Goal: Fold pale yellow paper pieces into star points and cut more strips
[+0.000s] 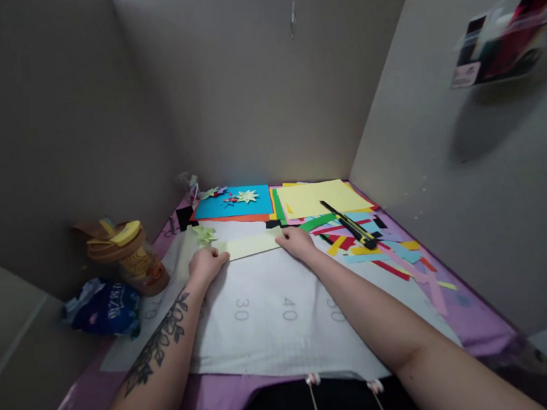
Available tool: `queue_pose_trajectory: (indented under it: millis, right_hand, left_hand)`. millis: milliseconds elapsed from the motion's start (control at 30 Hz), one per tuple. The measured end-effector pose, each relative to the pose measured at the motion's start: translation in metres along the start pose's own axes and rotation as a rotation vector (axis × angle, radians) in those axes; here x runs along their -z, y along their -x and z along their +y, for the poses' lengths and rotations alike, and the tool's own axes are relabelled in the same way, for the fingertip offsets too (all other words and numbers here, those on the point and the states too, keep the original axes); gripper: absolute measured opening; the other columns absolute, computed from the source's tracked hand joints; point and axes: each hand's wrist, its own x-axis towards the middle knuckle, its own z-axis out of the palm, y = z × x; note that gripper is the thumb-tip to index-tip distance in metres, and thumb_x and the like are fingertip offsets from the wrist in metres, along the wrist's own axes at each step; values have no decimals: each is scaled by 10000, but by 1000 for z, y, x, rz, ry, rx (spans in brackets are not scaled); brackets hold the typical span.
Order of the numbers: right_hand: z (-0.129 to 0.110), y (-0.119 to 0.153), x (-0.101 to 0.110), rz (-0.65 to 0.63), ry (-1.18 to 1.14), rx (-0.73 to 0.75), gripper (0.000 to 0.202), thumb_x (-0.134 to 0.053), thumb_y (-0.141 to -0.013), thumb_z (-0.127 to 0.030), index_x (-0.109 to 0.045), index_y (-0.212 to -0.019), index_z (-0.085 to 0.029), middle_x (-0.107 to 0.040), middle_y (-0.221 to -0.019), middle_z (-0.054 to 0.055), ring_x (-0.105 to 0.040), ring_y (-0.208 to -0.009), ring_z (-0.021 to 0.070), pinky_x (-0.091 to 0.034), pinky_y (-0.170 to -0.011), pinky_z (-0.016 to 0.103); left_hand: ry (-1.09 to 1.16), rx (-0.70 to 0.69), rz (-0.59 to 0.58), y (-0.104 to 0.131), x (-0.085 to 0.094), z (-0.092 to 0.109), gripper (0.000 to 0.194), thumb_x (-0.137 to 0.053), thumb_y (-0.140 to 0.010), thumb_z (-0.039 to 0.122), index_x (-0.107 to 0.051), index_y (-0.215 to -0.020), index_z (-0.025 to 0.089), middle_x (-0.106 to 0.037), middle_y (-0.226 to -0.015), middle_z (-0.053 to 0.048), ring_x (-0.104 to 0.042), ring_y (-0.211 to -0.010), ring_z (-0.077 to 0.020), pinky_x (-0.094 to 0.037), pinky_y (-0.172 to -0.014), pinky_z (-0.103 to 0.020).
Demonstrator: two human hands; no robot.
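Note:
A pale yellow-green paper strip (253,245) lies crosswise between my hands over the white sheet (271,340). My left hand (207,265) pinches its left end with thumb and fingers. The right end is pinched by my right hand (297,242). Just behind my left hand sits a light green folded paper star (204,234). Farther back, a pale star (247,196) and smaller folded pieces rest on blue paper (258,205).
A black and yellow cutter (352,227) lies on coloured paper scraps (401,255) at the right, in front of yellow sheets (323,197). At the left stand a brown cup (140,266) and a blue packet (105,308). Grey panels (248,87) surround the table.

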Motion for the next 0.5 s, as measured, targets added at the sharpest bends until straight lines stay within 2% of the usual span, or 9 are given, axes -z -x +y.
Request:
queue_pose_trajectory:
  millis: [267,500]
  right_hand:
    - [-2,-2,1,-24,63,25,280,-478,-818,-412,-631,-759,-185,-650,-824,46,-537,-719,164,-242,-527,250]
    - [-5,1,4,-25,100,42,282,-476,-842,-402,-642,-807,-177,-660,-885,70,-569,-788,185,-283,-546,247]
  left_hand:
    - [-6,19,-5,0,1,1,298,-550,-673,480,-548,-586,195,-555,-546,-1,-509,-547,-162,-239,-480,-262]
    - [28,-1,-61,-2,6,-2,306,-555,-673,485,-553,-588,192,-531,-502,9,-490,-504,-152,-243,-468,-260]
